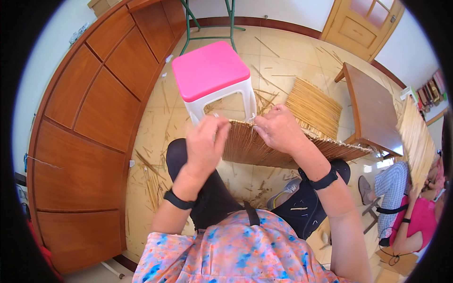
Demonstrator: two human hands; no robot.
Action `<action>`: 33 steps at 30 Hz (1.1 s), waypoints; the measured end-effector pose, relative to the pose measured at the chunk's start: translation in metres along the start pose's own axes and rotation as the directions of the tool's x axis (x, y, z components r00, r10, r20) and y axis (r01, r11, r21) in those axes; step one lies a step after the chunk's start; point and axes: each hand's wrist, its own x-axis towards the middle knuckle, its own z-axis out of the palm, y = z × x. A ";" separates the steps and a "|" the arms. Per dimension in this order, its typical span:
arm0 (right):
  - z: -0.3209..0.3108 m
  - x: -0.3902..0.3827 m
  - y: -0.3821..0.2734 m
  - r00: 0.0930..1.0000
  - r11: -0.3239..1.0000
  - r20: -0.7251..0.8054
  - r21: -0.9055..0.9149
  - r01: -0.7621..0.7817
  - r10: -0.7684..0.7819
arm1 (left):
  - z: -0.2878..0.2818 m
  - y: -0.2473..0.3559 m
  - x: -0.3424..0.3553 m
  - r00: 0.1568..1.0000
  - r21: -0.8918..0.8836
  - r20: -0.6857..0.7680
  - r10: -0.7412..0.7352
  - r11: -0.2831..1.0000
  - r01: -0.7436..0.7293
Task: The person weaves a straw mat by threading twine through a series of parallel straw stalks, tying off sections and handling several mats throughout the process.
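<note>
We see the room brightly and rather evenly lit, with soft shadows on the tiled floor (302,56) and a small patch of white glare toward the right. The left hand (204,144) looks slightly blurred. Fisheye distortion bows the wooden cabinet (89,127); black, blue-fringed vignetting swallows the corners.

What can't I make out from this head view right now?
All in the head view:
- Left hand: fingertips blurred; can't tell whether they hold anything.
- Right hand: its own fingers partly hide its grip at the mat's top edge.
- String: too small to tell if knotted.
- Mat's far face: turned away, hidden by the mat itself.
- Green stand: top cut off by the upper edge.
- Co-worker: partly cut off by the dark rim.
</note>
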 end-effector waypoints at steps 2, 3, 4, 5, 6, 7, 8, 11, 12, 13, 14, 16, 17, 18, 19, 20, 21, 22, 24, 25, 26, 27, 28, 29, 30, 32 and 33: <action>0.009 0.002 -0.003 1.000 1.000 0.018 -0.001 -0.026 0.026 | 0.021 -0.012 -0.033 0.959 -0.187 0.135 -0.249 0.944 0.271; 0.010 0.002 -0.002 0.999 1.000 0.026 0.003 -0.022 0.022 | 0.030 -0.015 -0.041 0.881 -0.280 0.277 -0.384 0.845 0.456; 0.011 0.002 -0.001 0.999 0.999 0.027 0.003 -0.033 0.033 | 0.038 -0.019 -0.046 0.792 -0.406 0.414 -0.449 0.688 0.602; 0.011 0.003 -0.001 0.999 0.999 0.027 0.003 -0.043 0.043 | 0.044 -0.025 -0.048 0.789 -0.408 0.412 -0.456 0.682 0.607; 0.009 0.003 -0.001 0.999 0.999 0.037 0.002 -0.040 0.040 | 0.049 -0.028 -0.045 0.702 -0.492 0.515 -0.492 0.501 0.712; 0.007 0.004 -0.001 0.998 0.999 0.054 0.017 -0.044 0.044 | 0.053 -0.031 -0.043 0.611 -0.542 0.618 -0.495 0.295 0.787; 0.006 0.005 -0.002 0.996 0.998 0.071 0.031 -0.049 0.047 | 0.058 -0.030 -0.041 0.607 -0.579 0.625 -0.490 0.230 0.782; 0.008 0.003 -0.003 0.998 0.997 0.026 0.052 -0.054 0.053 | 0.070 -0.031 -0.040 0.595 -0.637 0.676 -0.435 0.061 0.768; 0.008 0.003 -0.002 0.998 0.997 0.028 0.053 -0.052 0.051 | 0.073 -0.033 -0.041 0.595 -0.638 0.675 -0.436 0.060 0.768; 0.009 0.002 -0.002 0.997 0.996 0.019 0.062 -0.070 0.069 | 0.076 -0.034 -0.044 0.603 -0.651 0.669 -0.435 0.049 0.758; 0.010 0.002 -0.002 0.996 0.994 0.011 0.070 -0.088 0.087 | 0.079 -0.035 -0.045 0.611 -0.663 0.663 -0.433 0.038 0.747; 0.010 0.003 -0.003 0.996 0.995 0.014 0.046 -0.093 0.093 | 0.082 -0.029 -0.044 0.629 -0.670 0.630 -0.456 0.091 0.737; 0.009 0.003 -0.003 0.995 0.995 0.013 0.023 -0.096 0.095 | 0.083 -0.026 -0.043 0.649 -0.674 0.593 -0.476 0.149 0.724; 0.011 0.003 -0.002 0.995 0.995 0.017 0.023 -0.096 0.096 | 0.084 -0.025 -0.042 0.648 -0.674 0.594 -0.477 0.145 0.725; 0.013 0.003 0.001 0.996 0.995 -0.012 0.037 -0.088 0.088 | 0.086 -0.024 -0.042 0.765 -0.645 0.462 -0.449 0.421 0.637; 0.015 0.004 0.003 0.996 0.996 -0.041 0.051 -0.078 0.081 | 0.087 -0.024 -0.042 0.865 -0.556 0.337 -0.371 0.663 0.501; 0.016 0.006 0.007 0.996 0.996 -0.040 0.051 -0.078 0.080 | 0.089 -0.026 -0.046 0.865 -0.557 0.336 -0.372 0.662 0.502; 0.016 0.008 0.011 0.995 0.995 -0.026 0.011 -0.099 0.100 | 0.092 -0.030 -0.053 0.894 -0.542 0.334 -0.298 0.716 0.441; 0.020 0.010 0.023 0.991 0.990 -0.009 -0.048 -0.134 0.134 | 0.091 -0.023 -0.069 0.928 -0.472 0.324 -0.186 0.818 0.328; 0.019 0.011 0.023 0.991 0.990 -0.011 -0.049 -0.135 0.134 | 0.087 -0.019 -0.074 0.928 -0.473 0.324 -0.184 0.819 0.327; 0.017 0.013 0.024 0.992 0.991 -0.001 -0.037 -0.126 0.126 | 0.082 -0.018 -0.079 0.940 -0.432 0.287 -0.186 0.850 0.301; 0.017 0.012 0.024 0.993 0.992 0.014 -0.025 -0.121 0.121 | 0.076 -0.016 -0.080 0.949 -0.393 0.253 -0.190 0.876 0.280; 0.017 0.012 0.024 0.992 0.992 0.019 -0.025 -0.123 0.123 | 0.071 -0.017 -0.078 0.959 -0.342 0.214 -0.187 0.905 0.253; 0.018 0.011 0.025 0.993 0.993 0.006 -0.003 -0.117 0.117 | 0.066 -0.019 -0.074 0.958 -0.345 0.217 -0.189 0.903 0.256; 0.018 0.013 0.025 0.994 0.994 -0.010 0.021 -0.106 0.106 | 0.061 -0.020 -0.069 0.975 -0.251 0.120 -0.185 0.945 0.210; 0.016 0.012 0.022 0.995 0.995 0.005 0.008 -0.097 0.097 | 0.052 -0.024 -0.063 0.983 -0.105 -0.007 -0.181 0.978 0.179; 0.015 0.011 0.021 0.995 0.995 0.015 -0.007 -0.095 0.095 | 0.048 -0.022 -0.059 0.984 -0.105 -0.006 -0.180 0.978 0.178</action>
